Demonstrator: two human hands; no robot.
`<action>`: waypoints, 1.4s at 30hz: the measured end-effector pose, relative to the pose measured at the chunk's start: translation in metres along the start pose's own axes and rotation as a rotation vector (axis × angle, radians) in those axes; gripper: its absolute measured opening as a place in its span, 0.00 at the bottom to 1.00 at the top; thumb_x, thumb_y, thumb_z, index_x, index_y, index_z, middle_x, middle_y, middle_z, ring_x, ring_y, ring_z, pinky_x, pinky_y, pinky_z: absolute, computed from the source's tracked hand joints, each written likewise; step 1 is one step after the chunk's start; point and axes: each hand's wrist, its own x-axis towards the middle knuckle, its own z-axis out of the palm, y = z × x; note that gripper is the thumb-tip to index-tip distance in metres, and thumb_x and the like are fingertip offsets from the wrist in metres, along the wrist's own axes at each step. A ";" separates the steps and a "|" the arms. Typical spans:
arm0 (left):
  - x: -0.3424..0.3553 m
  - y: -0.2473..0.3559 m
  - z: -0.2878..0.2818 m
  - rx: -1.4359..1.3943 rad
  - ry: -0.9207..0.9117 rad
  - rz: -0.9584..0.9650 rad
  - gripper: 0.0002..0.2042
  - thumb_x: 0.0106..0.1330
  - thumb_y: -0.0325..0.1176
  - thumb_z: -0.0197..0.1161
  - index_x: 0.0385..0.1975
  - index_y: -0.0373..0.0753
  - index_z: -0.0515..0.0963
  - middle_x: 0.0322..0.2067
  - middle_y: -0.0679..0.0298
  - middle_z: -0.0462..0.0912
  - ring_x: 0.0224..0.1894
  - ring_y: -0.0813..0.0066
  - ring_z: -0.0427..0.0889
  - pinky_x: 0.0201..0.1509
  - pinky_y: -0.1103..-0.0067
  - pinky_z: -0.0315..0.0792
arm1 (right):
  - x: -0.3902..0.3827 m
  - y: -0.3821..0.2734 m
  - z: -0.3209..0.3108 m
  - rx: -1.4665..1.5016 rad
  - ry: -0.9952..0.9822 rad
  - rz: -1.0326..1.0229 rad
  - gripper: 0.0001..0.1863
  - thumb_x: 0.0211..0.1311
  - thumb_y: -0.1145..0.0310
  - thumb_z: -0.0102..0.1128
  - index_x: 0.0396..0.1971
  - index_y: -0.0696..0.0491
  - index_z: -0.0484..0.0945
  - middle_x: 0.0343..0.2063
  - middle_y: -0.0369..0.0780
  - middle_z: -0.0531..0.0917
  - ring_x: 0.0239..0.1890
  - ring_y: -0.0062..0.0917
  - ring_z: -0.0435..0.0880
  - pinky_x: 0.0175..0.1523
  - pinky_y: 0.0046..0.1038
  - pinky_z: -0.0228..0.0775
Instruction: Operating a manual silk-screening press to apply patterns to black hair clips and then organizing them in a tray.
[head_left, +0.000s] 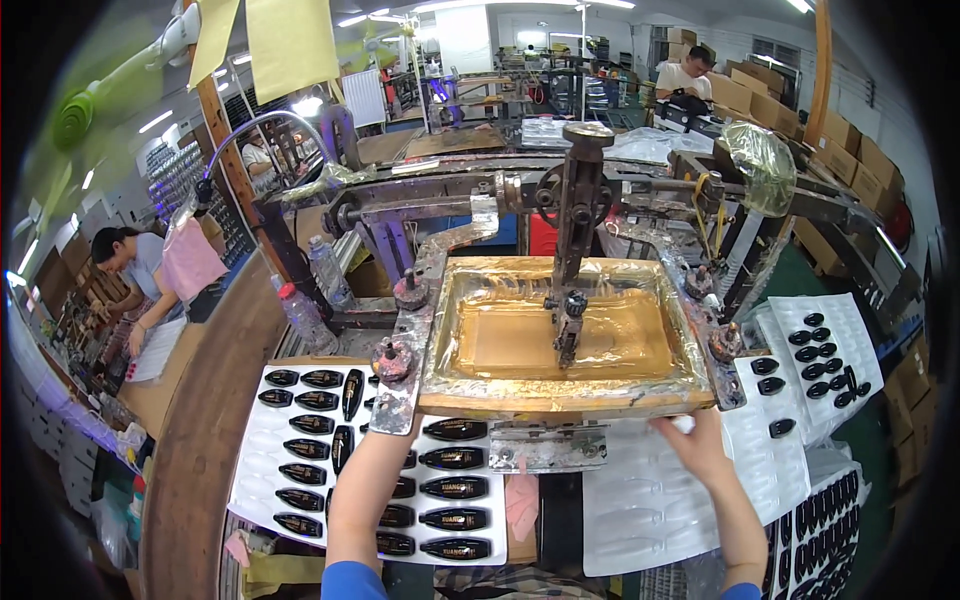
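A screen-printing frame (435, 330) coated with gold ink sits beneath a squeegee arm (575, 215). My left hand (392, 440) reaches beneath its left metal bracket, fingers hidden. My right hand (690, 435) is at the frame's front right edge, thumb out, other fingers mostly hidden under it. On the left, a white tray (250, 470) holds black bottles (455, 458) with gold print. A largely vacant white tray (640, 500) lies below my right hand. A metal fixture (548, 450) stands below the frame, with a pink rag (520, 500) beside it.
More trays of black bottles (815, 345) sit at the right. Plastic bottles (320, 270) stand left of the press. A worker (140, 280) bends over a bench at left; another person (688, 75) is at back right near cardboard boxes (850, 160). A wooden board (195, 430) curves along the left.
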 end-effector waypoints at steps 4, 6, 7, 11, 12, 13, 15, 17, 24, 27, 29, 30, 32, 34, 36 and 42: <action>-0.010 -0.008 -0.020 -0.260 0.047 -0.150 0.05 0.58 0.27 0.55 0.31 0.36 0.74 0.29 0.69 0.76 0.32 0.85 0.73 0.37 0.87 0.67 | 0.020 -0.030 0.038 -0.143 -0.029 -0.307 0.21 0.46 0.64 0.63 0.39 0.57 0.73 0.37 0.44 0.76 0.41 0.35 0.74 0.46 0.31 0.64; -0.034 -0.013 -0.059 -0.064 0.193 -0.247 0.07 0.58 0.32 0.58 0.29 0.35 0.75 0.24 0.71 0.76 0.24 0.87 0.72 0.28 0.91 0.65 | 0.032 -0.044 0.060 -0.179 -0.217 -0.224 0.23 0.46 0.59 0.63 0.40 0.56 0.72 0.38 0.44 0.76 0.42 0.36 0.73 0.47 0.32 0.63; -0.049 -0.022 -0.091 -0.077 0.206 -0.296 0.08 0.58 0.33 0.58 0.28 0.35 0.75 0.23 0.71 0.76 0.22 0.88 0.71 0.26 0.92 0.64 | 0.031 -0.051 0.066 -0.163 -0.240 -0.243 0.23 0.46 0.59 0.63 0.40 0.56 0.72 0.38 0.44 0.76 0.42 0.36 0.73 0.47 0.32 0.63; -0.101 -0.018 -0.177 0.206 0.467 -0.366 0.12 0.57 0.40 0.59 0.22 0.36 0.75 0.15 0.71 0.72 0.16 0.87 0.69 0.21 0.90 0.64 | 0.031 -0.053 0.081 -0.165 -0.237 -0.213 0.24 0.45 0.59 0.63 0.40 0.57 0.71 0.37 0.45 0.76 0.41 0.38 0.73 0.46 0.33 0.62; -0.112 -0.022 -0.204 0.270 0.558 -0.368 0.13 0.56 0.41 0.59 0.22 0.36 0.75 0.14 0.71 0.72 0.15 0.87 0.69 0.21 0.89 0.65 | 0.030 -0.055 0.084 -0.154 -0.168 -0.232 0.23 0.45 0.60 0.63 0.38 0.58 0.71 0.35 0.45 0.76 0.40 0.38 0.73 0.46 0.32 0.62; -0.128 -0.020 -0.230 0.343 0.657 -0.373 0.14 0.56 0.42 0.60 0.21 0.36 0.75 0.14 0.71 0.71 0.15 0.86 0.69 0.20 0.89 0.65 | 0.028 -0.055 0.087 -0.132 -0.105 -0.254 0.21 0.45 0.62 0.63 0.37 0.58 0.71 0.33 0.46 0.76 0.39 0.38 0.73 0.47 0.32 0.62; -0.155 -0.017 -0.281 0.470 0.820 -0.388 0.15 0.55 0.42 0.60 0.18 0.34 0.75 0.13 0.70 0.71 0.14 0.85 0.68 0.19 0.87 0.66 | 0.018 -0.042 0.081 -0.240 -0.133 -0.243 0.21 0.44 0.65 0.63 0.38 0.59 0.70 0.33 0.45 0.75 0.39 0.34 0.73 0.47 0.30 0.61; -0.175 -0.019 -0.315 0.499 0.891 -0.401 0.16 0.55 0.42 0.61 0.17 0.34 0.75 0.12 0.69 0.70 0.13 0.84 0.68 0.18 0.87 0.66 | 0.000 -0.007 0.064 -0.253 0.056 -0.153 0.20 0.46 0.67 0.61 0.39 0.60 0.68 0.34 0.44 0.74 0.39 0.30 0.73 0.47 0.28 0.61; -0.184 -0.078 -0.367 0.471 1.039 -0.426 0.17 0.53 0.42 0.62 0.15 0.34 0.73 0.11 0.66 0.71 0.13 0.80 0.69 0.18 0.85 0.66 | -0.039 0.077 -0.020 -0.280 0.297 0.131 0.22 0.58 0.67 0.50 0.50 0.61 0.60 0.48 0.50 0.67 0.47 0.37 0.70 0.51 0.28 0.59; -0.179 -0.090 -0.381 0.546 1.034 -0.486 0.17 0.52 0.42 0.63 0.13 0.34 0.73 0.11 0.65 0.72 0.13 0.80 0.70 0.18 0.84 0.66 | -0.057 0.139 -0.063 -0.652 0.378 0.110 0.25 0.59 0.65 0.48 0.54 0.60 0.56 0.55 0.52 0.59 0.52 0.40 0.66 0.55 0.32 0.56; -0.172 -0.097 -0.384 0.629 1.015 -0.546 0.17 0.52 0.43 0.63 0.12 0.34 0.74 0.11 0.64 0.73 0.14 0.79 0.71 0.19 0.83 0.67 | -0.074 0.187 -0.100 -1.010 0.390 0.247 0.27 0.59 0.63 0.47 0.56 0.59 0.54 0.57 0.54 0.54 0.54 0.45 0.63 0.57 0.35 0.54; -0.167 -0.101 -0.381 0.743 1.011 -0.604 0.17 0.52 0.42 0.63 0.12 0.33 0.75 0.11 0.64 0.73 0.13 0.79 0.71 0.18 0.83 0.66 | -0.086 0.220 -0.126 -1.058 0.343 0.391 0.28 0.59 0.60 0.47 0.56 0.58 0.54 0.57 0.54 0.54 0.54 0.48 0.61 0.56 0.36 0.55; -0.170 -0.104 -0.382 0.916 0.999 -0.728 0.14 0.49 0.42 0.62 0.18 0.34 0.79 0.14 0.57 0.77 0.18 0.71 0.77 0.28 0.76 0.70 | -0.093 0.228 -0.141 -1.017 0.272 0.546 0.29 0.58 0.59 0.47 0.56 0.58 0.54 0.56 0.55 0.56 0.54 0.48 0.61 0.55 0.35 0.56; -0.179 -0.111 -0.391 0.990 1.000 -0.730 0.13 0.49 0.41 0.61 0.20 0.36 0.79 0.17 0.55 0.77 0.22 0.67 0.78 0.31 0.74 0.71 | -0.096 0.235 -0.155 -0.962 0.197 0.687 0.30 0.58 0.58 0.47 0.56 0.59 0.54 0.55 0.55 0.58 0.54 0.48 0.61 0.54 0.35 0.57; -0.182 -0.115 -0.387 1.064 0.996 -0.732 0.12 0.50 0.41 0.60 0.22 0.37 0.80 0.19 0.53 0.78 0.26 0.62 0.79 0.34 0.72 0.71 | -0.104 0.256 -0.173 -0.874 0.073 0.767 0.31 0.57 0.55 0.47 0.56 0.58 0.54 0.52 0.55 0.62 0.52 0.48 0.62 0.54 0.35 0.57; -0.147 -0.094 -0.320 1.367 0.924 -0.219 0.10 0.54 0.36 0.56 0.28 0.38 0.79 0.26 0.54 0.78 0.32 0.60 0.78 0.36 0.73 0.70 | -0.117 0.294 -0.184 -0.976 0.233 0.490 0.26 0.57 0.57 0.46 0.51 0.59 0.60 0.48 0.52 0.65 0.48 0.46 0.66 0.51 0.35 0.60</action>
